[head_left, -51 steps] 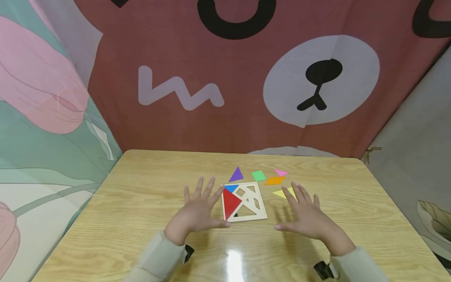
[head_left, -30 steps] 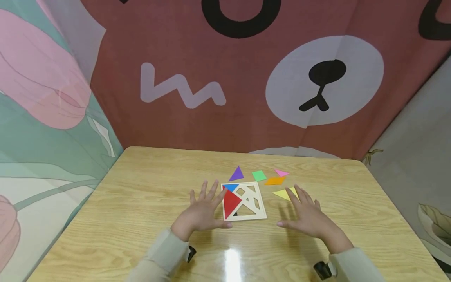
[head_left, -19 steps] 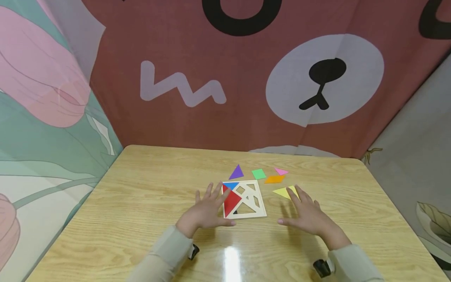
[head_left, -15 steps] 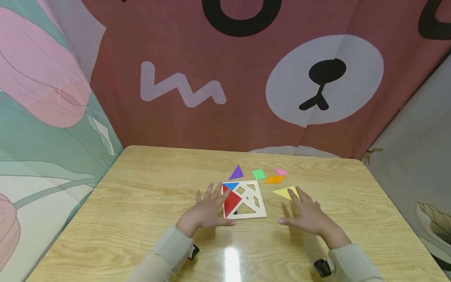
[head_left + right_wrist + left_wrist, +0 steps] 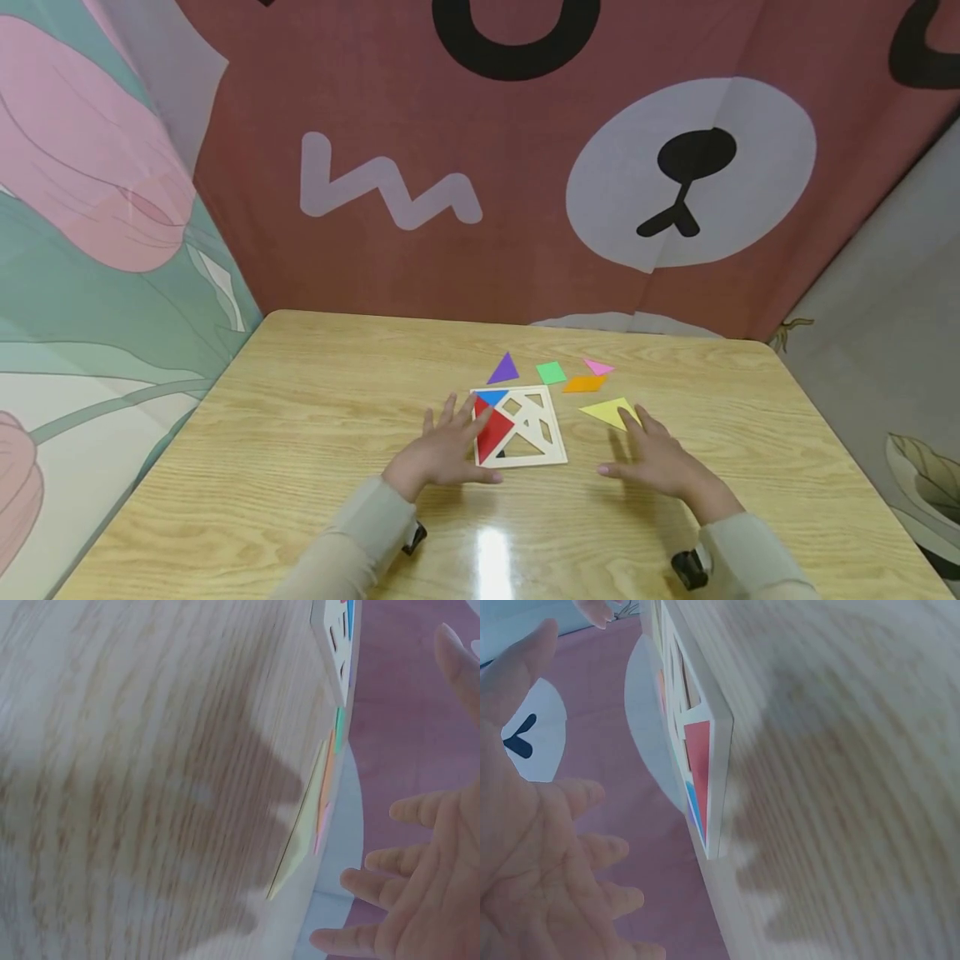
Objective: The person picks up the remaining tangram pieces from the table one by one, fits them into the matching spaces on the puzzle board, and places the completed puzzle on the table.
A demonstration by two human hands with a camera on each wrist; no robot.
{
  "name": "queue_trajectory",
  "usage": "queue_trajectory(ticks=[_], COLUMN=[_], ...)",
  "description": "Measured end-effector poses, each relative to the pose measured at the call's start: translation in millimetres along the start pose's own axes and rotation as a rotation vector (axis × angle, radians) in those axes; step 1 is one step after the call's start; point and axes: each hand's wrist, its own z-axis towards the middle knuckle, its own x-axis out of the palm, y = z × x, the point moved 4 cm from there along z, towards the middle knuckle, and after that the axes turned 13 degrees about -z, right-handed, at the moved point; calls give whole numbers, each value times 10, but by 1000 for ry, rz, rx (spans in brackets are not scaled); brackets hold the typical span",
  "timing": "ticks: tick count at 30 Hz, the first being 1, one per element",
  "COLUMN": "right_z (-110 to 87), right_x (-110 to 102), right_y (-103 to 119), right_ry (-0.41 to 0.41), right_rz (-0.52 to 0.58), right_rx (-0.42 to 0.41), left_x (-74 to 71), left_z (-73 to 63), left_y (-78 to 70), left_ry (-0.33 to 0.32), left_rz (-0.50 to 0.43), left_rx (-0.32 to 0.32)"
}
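My left hand (image 5: 442,452) hovers with spread fingers at the left edge of a pale wooden tangram tray (image 5: 557,450), its index finger overlapping the red piece in the head view. In the tray lie a large red triangle (image 5: 491,432) and a blue triangle (image 5: 492,397); its other cut-outs show bare. My right hand (image 5: 663,463) holds nothing and hangs over the table, fingers extended toward a yellow triangle (image 5: 603,411). One fingertip overlaps that triangle in the head view, while the right wrist view shows the hand raised above the yellow triangle (image 5: 301,832).
Beyond the tray lie a purple triangle (image 5: 505,369), a green square (image 5: 551,372), an orange parallelogram (image 5: 585,383) and a pink triangle (image 5: 599,367). The wooden table (image 5: 337,375) ends at a curtain (image 5: 517,250) printed with a bear.
My left hand has shifted right, closer over the tray's left edge. The right hand has drawn slightly back and right, uncovering more of the yellow triangle. The pieces lie as before.
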Motion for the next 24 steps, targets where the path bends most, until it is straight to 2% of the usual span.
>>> queue_trajectory(ticks=[11, 18, 24], right_z=[81, 136, 174], right_x=[82, 115, 142], right_y=[-118, -139, -181], right_ry=[61, 67, 73], right_rz=[24, 18, 16], right_rx=[39, 43, 37], left_x=[63, 94, 100], left_z=[72, 103, 140], left_y=[2, 19, 47], left_ry=[30, 58, 69], left_rz=[-26, -45, -22], left_rx=[-23, -43, -51])
